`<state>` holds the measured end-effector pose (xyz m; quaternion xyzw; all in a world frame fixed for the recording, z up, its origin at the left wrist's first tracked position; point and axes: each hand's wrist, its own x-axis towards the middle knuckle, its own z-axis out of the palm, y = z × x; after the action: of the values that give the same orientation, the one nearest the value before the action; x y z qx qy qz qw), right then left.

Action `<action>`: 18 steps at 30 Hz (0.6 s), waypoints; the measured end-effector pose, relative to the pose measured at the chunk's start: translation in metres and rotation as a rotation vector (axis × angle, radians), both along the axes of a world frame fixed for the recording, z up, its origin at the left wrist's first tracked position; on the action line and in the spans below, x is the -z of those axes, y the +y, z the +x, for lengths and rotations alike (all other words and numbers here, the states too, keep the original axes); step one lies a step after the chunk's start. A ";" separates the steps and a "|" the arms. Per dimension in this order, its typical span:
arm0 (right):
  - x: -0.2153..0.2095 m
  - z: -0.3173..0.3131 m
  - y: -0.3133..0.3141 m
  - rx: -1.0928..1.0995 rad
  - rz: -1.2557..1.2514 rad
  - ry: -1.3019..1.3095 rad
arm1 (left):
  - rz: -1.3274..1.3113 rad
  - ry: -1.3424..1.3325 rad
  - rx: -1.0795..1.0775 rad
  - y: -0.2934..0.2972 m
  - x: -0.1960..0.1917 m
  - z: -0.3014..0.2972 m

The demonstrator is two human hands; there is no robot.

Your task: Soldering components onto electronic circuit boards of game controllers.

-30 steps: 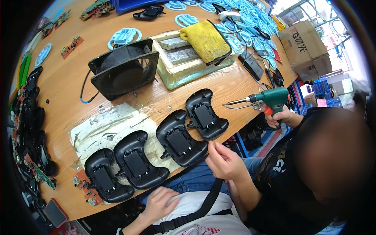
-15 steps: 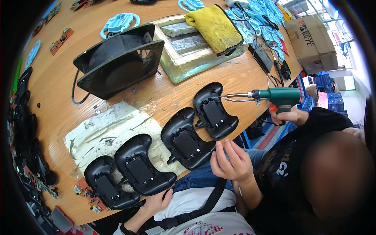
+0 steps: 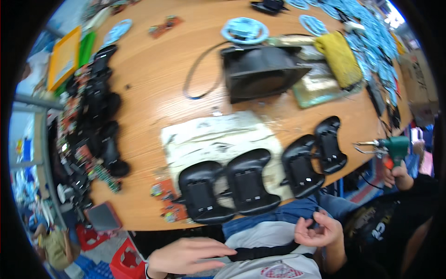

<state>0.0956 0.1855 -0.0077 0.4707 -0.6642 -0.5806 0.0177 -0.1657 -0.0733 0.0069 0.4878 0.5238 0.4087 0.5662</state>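
My left hand [image 3: 188, 255] is at the lower edge in front of my body, open and empty, its fingers stretched to the right. My right hand does not show. Before me, four black gamepad shells stand in a row along the near table edge: one [image 3: 202, 193] nearest my left hand, a second [image 3: 251, 181] beside it, then a third [image 3: 303, 165] and the farthest right [image 3: 331, 145]. At the right, a co-worker in black grips a green soldering gun [image 3: 396, 146]. The co-worker's other hand [image 3: 320, 230] is half curled near my lap.
A pale stained sheet [image 3: 209, 135] lies under part of the row. Beyond stand a black fan [image 3: 265, 69] and a yellow cloth [image 3: 341, 58] on a framed block. Black parts [image 3: 109, 144] and circuit boards line the left edge. Blue plastic pieces [image 3: 371, 65] are heaped at the far right.
The view has swung left, so the table things appear farther right. My left hand has risen away from the shells, fingers extended. The soldering gun's tip has drawn off the rightmost shell.
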 end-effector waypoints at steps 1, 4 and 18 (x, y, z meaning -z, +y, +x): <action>-0.002 0.004 -0.002 0.006 -0.007 -0.014 | -0.058 0.063 -0.241 -0.013 -0.015 -0.015; -0.016 -0.007 -0.012 -0.053 -0.044 0.029 | -0.155 0.927 -1.196 -0.041 -0.028 -0.035; 0.015 -0.181 -0.129 -0.249 -0.591 0.137 | -0.377 1.344 -0.770 -0.093 -0.001 -0.094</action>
<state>-0.0850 0.0567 -0.0231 0.4826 -0.7385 -0.3866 0.2689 -0.2599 -0.1666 0.0083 0.3106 0.9452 0.0984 0.0211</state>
